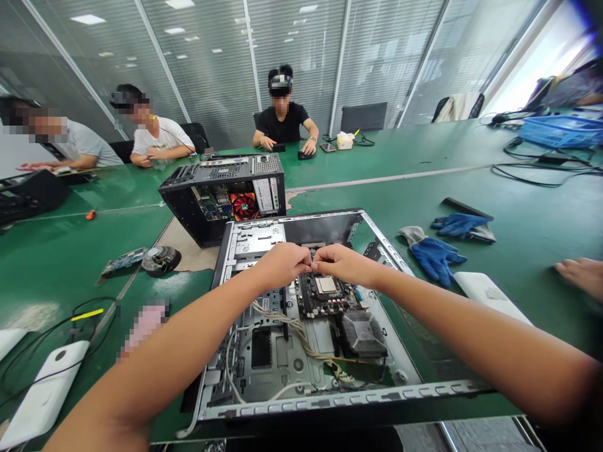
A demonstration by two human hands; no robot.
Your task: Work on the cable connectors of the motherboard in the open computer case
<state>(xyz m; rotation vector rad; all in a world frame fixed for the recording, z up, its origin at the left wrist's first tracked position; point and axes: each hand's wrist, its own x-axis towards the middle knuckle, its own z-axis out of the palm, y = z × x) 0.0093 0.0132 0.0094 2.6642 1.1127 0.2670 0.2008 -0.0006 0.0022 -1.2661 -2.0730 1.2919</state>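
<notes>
Head view: forearms angled inward, left hand [286, 260] and right hand [343, 263] nearly meet, fingertips pinched together, on what I can't tell, over the motherboard's [316, 304] far part.

Motherboard [308, 307]: dark, centre of frame, lying inside the opened computer case [292, 407]. Square silvery processor [326, 285] exposed, uncovered; dark parallel slots [305, 295] at board's left; small red and pale components [333, 307] along its lower part. Upper edge partly hidden. Case: bare silver-grey metal interior, on its side, open face up, spanning centre and lower centre of frame.
</notes>
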